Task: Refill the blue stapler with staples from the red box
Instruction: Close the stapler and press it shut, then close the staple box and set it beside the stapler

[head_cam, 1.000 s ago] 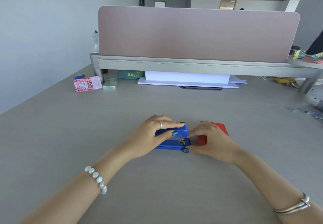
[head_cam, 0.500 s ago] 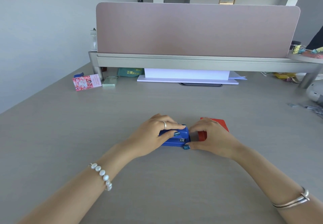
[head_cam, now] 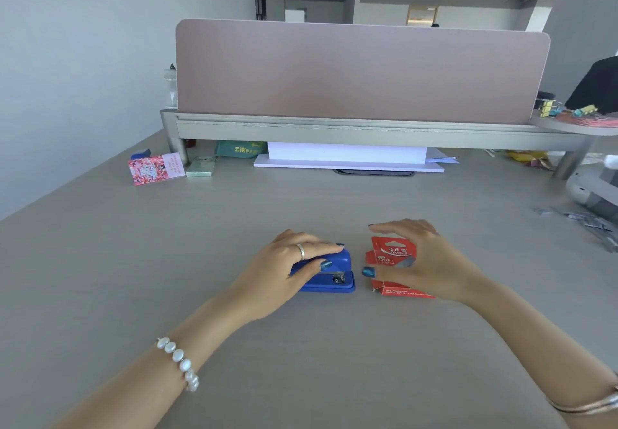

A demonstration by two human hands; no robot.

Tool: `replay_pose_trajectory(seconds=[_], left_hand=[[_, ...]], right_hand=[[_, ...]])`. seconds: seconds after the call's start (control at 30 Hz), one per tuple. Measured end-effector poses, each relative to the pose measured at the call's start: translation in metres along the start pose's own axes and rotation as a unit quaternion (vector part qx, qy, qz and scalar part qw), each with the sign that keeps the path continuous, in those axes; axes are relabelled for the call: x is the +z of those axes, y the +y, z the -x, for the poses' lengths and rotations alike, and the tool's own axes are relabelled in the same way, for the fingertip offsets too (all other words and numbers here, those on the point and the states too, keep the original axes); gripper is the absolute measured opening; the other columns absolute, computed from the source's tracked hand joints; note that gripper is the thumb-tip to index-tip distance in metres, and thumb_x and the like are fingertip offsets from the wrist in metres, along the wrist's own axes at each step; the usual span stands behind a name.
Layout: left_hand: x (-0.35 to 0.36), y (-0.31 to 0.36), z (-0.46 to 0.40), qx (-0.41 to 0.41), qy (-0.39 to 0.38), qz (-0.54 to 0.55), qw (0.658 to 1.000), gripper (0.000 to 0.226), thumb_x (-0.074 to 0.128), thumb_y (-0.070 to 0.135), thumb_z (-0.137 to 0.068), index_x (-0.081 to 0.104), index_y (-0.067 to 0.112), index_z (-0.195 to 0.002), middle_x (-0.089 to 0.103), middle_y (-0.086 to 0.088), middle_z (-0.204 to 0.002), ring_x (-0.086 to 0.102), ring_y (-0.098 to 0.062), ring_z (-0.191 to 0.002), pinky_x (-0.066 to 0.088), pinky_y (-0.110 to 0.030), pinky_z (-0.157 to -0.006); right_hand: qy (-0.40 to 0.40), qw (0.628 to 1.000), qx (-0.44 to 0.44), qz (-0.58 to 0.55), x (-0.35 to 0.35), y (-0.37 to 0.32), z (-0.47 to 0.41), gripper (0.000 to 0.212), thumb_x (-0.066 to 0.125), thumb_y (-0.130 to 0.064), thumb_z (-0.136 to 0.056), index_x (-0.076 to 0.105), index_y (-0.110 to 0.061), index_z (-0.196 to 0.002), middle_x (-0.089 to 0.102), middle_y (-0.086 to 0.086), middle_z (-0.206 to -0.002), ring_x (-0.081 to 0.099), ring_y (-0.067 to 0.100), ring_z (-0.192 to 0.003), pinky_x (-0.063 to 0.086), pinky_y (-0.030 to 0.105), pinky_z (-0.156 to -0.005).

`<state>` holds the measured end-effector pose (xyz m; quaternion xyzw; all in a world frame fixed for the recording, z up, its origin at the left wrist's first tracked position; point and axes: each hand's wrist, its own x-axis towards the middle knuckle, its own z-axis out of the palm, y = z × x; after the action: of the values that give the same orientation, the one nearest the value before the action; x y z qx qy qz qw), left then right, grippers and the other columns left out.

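Observation:
The blue stapler (head_cam: pixel 334 276) lies closed on the desk, its front end pointing right. My left hand (head_cam: pixel 287 271) rests over its top, fingers and thumb gripping the body. Just to its right lies the red box (head_cam: pixel 389 254) of staples, flat on the desk with its flap end toward the stapler. My right hand (head_cam: pixel 424 261) hovers over the box with fingers spread, thumb near the box's left edge, covering its right part.
A pink partition on a grey rail (head_cam: pixel 334 127) crosses the back of the desk, with white paper stacks (head_cam: pixel 347 157) under it. A pink booklet (head_cam: pixel 155 168) and green pad (head_cam: pixel 200 167) lie at back left. Loose staple strips (head_cam: pixel 588 222) are scattered at far right.
My right hand has left the stapler's front end and moved right, opening over the red box. The stapler is now fully shut under my left hand.

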<state>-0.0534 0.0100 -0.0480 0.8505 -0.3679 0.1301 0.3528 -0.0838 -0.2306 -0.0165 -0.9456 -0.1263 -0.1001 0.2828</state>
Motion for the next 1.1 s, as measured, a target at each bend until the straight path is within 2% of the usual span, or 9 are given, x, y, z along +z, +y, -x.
replay_pose_trajectory(seconds=[0.2, 0.33, 0.43, 0.5, 0.67, 0.8, 0.87, 1.03, 1.1], left_hand=[[0.002, 0.001, 0.000, 0.012, 0.027, -0.016, 0.999, 0.032, 0.054, 0.025, -0.089, 0.058, 0.036, -0.118, 0.055, 0.013, -0.124, 0.041, 0.001, -0.113, 0.033, -0.016, -0.098], [0.002, 0.004, 0.001, 0.028, 0.024, -0.049, 0.998, 0.035, 0.046, 0.037, -0.086, 0.057, 0.034, -0.119, 0.056, 0.015, -0.122, 0.042, -0.002, -0.114, 0.035, -0.027, -0.100], [0.002, 0.009, 0.000, 0.043, 0.046, -0.077, 0.995, 0.031, 0.048, 0.036, -0.085, 0.060, 0.033, -0.114, 0.059, 0.014, -0.119, 0.043, -0.005, -0.111, 0.036, -0.031, -0.097], [0.004, 0.016, -0.002, 0.111, 0.078, -0.146, 0.980, 0.024, 0.052, 0.031, -0.086, 0.065, 0.028, -0.106, 0.065, 0.009, -0.111, 0.046, -0.009, -0.105, 0.035, -0.030, -0.093], [0.021, 0.038, -0.014, 0.213, 0.041, -0.231, 0.948, 0.030, 0.047, 0.025, -0.088, 0.063, 0.017, -0.112, 0.070, 0.004, -0.106, 0.047, -0.012, -0.102, 0.033, -0.029, -0.093], [0.015, 0.053, -0.031, 0.115, -0.021, -0.121, 0.986, 0.038, 0.036, 0.024, -0.094, 0.050, 0.016, -0.129, 0.062, -0.001, -0.125, 0.043, -0.008, -0.112, 0.027, -0.022, -0.100], [0.011, 0.059, -0.037, 0.048, -0.057, -0.016, 0.997, 0.036, 0.040, 0.017, -0.096, 0.047, 0.023, -0.131, 0.061, 0.001, -0.126, 0.045, -0.005, -0.110, 0.032, -0.014, -0.094], [0.005, 0.058, -0.042, -0.027, -0.110, 0.151, 0.982, 0.032, 0.046, 0.029, -0.093, 0.052, 0.043, -0.121, 0.061, 0.016, -0.120, 0.058, -0.007, -0.104, 0.045, -0.038, -0.097], [0.004, 0.056, -0.040, -0.034, -0.124, 0.173, 0.976, 0.033, 0.045, 0.038, -0.088, 0.054, 0.040, -0.120, 0.061, 0.014, -0.123, 0.056, 0.000, -0.110, 0.043, -0.034, -0.100]], right_hand=[[-0.121, 0.991, 0.047, 0.024, -0.007, 0.030, 0.020, 0.089, 0.078, -0.051, -0.058, 0.028, -0.047, -0.131, 0.024, -0.024, -0.132, 0.018, 0.001, -0.126, 0.023, 0.024, -0.103], [-0.075, 0.997, 0.016, -0.023, -0.007, 0.035, 0.019, 0.071, 0.083, -0.033, -0.060, 0.049, -0.038, -0.122, 0.043, -0.018, -0.128, 0.038, 0.003, -0.123, 0.029, 0.000, -0.088], [-0.070, 0.995, -0.006, -0.067, -0.008, 0.033, 0.021, 0.061, 0.083, -0.024, -0.061, 0.057, -0.035, -0.114, 0.051, -0.021, -0.122, 0.041, -0.018, -0.114, 0.031, -0.008, -0.079], [-0.071, 0.994, -0.015, -0.081, -0.008, 0.032, 0.025, 0.052, 0.081, -0.026, -0.064, 0.059, -0.040, -0.109, 0.052, -0.024, -0.121, 0.038, -0.027, -0.109, 0.033, -0.005, -0.083], [-0.078, 0.986, 0.014, -0.146, -0.012, 0.032, 0.030, 0.049, 0.069, -0.044, -0.066, 0.060, -0.036, -0.113, 0.059, -0.016, -0.126, 0.053, -0.007, -0.113, 0.044, 0.022, -0.099], [-0.103, 0.957, 0.022, -0.272, -0.022, 0.027, 0.033, 0.032, 0.065, -0.039, -0.077, 0.065, -0.033, -0.108, 0.068, -0.016, -0.113, 0.060, 0.005, -0.109, 0.049, 0.018, -0.088], [-0.134, 0.940, 0.025, -0.312, -0.024, 0.027, 0.034, 0.045, 0.065, -0.053, -0.073, 0.063, -0.030, -0.112, 0.067, -0.009, -0.118, 0.059, 0.012, -0.113, 0.047, 0.029, -0.097], [-0.164, 0.909, 0.039, -0.382, -0.020, 0.031, 0.035, 0.065, 0.070, -0.059, -0.064, 0.062, -0.022, -0.116, 0.065, 0.001, -0.123, 0.057, 0.020, -0.117, 0.043, 0.033, -0.103], [-0.167, 0.905, 0.040, -0.390, -0.018, 0.032, 0.035, 0.066, 0.070, -0.058, -0.064, 0.061, -0.020, -0.117, 0.064, 0.002, -0.124, 0.056, 0.021, -0.118, 0.042, 0.032, -0.104]])
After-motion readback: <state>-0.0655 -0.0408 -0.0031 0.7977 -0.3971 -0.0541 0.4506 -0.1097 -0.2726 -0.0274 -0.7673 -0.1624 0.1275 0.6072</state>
